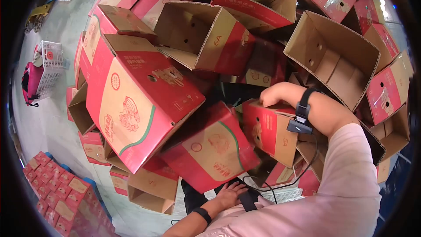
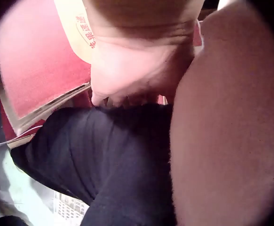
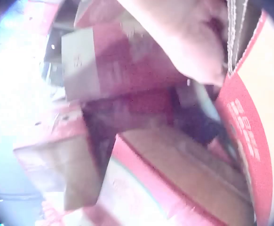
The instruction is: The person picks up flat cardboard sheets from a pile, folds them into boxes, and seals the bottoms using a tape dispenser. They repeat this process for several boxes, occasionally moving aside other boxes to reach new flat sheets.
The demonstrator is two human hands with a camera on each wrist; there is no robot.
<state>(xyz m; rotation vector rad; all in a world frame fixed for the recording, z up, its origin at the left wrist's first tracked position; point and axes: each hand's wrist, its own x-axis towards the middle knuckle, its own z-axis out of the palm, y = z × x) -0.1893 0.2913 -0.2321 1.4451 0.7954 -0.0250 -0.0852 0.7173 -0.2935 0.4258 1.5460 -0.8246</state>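
My right hand (image 1: 275, 94) is over an open red-and-tan cardboard box (image 1: 267, 131) marked 5A, its fingers curled over the top edge. In the right wrist view, that hand (image 3: 188, 44) is at the corrugated rim of a box (image 3: 254, 122), its fingertips partly hidden. My left hand (image 1: 229, 195) rests on the dark trousers, fingers extended; the left wrist view shows this hand (image 2: 132, 70) against the thigh (image 2: 113, 155). Just in front of it leans another red-and-tan carton (image 1: 215, 149) with a green curved line.
A large carton (image 1: 131, 96) and several open boxes, such as one at upper right (image 1: 333, 57), are heaped around. Smaller red boxes (image 1: 57, 193) are stacked at lower left. A white crate (image 1: 50, 68) stands on the floor. A black cable (image 1: 307, 171) hangs from the right wrist.
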